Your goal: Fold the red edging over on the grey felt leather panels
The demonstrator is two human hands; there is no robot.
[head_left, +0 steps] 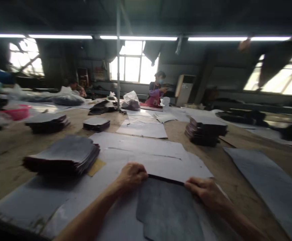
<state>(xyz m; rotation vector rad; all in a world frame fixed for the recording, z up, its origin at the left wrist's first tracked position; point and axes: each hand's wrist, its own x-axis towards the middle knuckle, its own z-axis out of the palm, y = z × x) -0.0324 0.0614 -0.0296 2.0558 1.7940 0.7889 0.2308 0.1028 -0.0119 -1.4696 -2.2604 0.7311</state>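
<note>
A dark grey cut piece of fabric [167,211] lies flat on pale paper sheets [146,155] just in front of me. My left hand [133,175] is closed on its far left corner. My right hand [204,190] is closed on its far right corner, fingers curled over the top edge. Between the two hands the piece's far edge runs straight and dark.
Stacks of dark cut pieces stand on the long wooden table [7,154]: one at near left [64,157], others at far left [47,122], centre [96,124] and right [205,130]. A pink basin [19,112] sits far left. A person in a mask [157,90] works at the far end.
</note>
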